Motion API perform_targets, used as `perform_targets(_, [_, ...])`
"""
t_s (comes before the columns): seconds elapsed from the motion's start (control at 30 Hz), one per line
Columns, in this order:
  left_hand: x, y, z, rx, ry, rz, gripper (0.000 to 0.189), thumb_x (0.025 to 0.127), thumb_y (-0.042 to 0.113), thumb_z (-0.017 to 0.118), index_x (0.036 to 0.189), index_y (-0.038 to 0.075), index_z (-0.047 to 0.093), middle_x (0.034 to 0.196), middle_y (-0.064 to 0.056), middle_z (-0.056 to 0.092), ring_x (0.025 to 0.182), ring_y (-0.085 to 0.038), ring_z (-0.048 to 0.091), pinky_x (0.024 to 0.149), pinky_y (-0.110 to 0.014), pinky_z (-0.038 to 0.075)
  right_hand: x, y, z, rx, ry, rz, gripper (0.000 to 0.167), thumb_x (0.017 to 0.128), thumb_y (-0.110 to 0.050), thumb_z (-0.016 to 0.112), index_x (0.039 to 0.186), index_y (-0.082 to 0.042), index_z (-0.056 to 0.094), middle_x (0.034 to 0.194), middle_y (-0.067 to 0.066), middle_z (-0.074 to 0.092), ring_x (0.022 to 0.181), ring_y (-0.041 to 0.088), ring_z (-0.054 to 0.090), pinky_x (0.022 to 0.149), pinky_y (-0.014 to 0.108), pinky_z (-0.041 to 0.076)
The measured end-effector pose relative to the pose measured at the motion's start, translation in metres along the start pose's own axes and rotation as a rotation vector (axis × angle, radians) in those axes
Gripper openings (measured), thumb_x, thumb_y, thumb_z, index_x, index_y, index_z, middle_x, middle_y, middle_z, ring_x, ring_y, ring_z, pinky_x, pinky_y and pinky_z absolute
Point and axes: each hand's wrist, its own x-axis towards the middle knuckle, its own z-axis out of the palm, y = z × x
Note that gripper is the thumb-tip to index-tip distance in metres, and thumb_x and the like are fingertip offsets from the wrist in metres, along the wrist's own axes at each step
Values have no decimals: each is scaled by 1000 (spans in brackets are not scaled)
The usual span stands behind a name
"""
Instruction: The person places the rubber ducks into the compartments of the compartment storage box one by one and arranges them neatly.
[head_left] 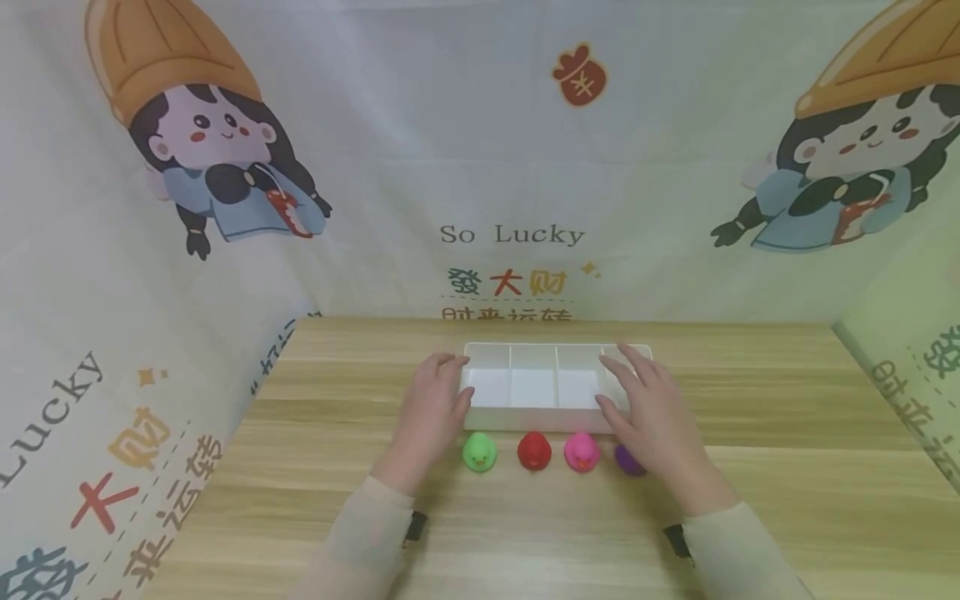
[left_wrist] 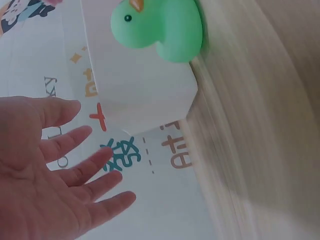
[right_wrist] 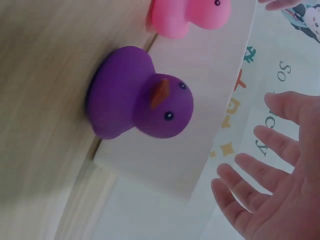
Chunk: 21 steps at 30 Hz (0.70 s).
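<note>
One green duck (head_left: 479,452), one red duck (head_left: 534,451), one pink duck (head_left: 581,451) and one purple duck (right_wrist: 137,97) stand in a row on the table (head_left: 547,533), along the near side of the white four-part tray (head_left: 540,419). Your left hand (head_left: 431,404) is at the tray's left end and your right hand (head_left: 658,412) at its right end, both with fingers spread and slightly bent — neither has hold of anything. Your fingertips look clear of the tray in the wrist views, though you cannot rule out a light touch at the rim.

Judging by that stance, the step in hand concerns the tray rather than the ducks, which all stand outside it. Gripping it would call for you to curl both hands inward evenly; reaching for a duck would call for drawing one hand back towards you.

In the head view, your right hand covers part of the purple duck and much of the rightmost compartment (head_left: 617,390) — you cannot tell what that one holds, while the other three show bare floors. The red duck's face is hard to make out. Your left wrist view crops the green duck, and your right wrist view the pink.
</note>
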Motion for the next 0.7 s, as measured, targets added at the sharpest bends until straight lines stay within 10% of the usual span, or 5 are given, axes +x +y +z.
perform_targets(0.23, [2,-15,-9,-152,-41,15,49,99,12,67,145,3,53,151,-18,50,143,-38,45,121,-53,41,-9,4,-2,26,32,-7,50,94,-20,73,139,-4,60,154,21,49,135,49,51,110,66,44])
perform_targets(0.7, [4,-32,-8,-136,-123,118,45,102,12,62,145,3,54,154,-18,50,146,-37,43,124,-55,35,-26,16,-5,65,120,-103,41,88,-11,80,127,-5,68,140,20,61,127,45,57,104,63,49])
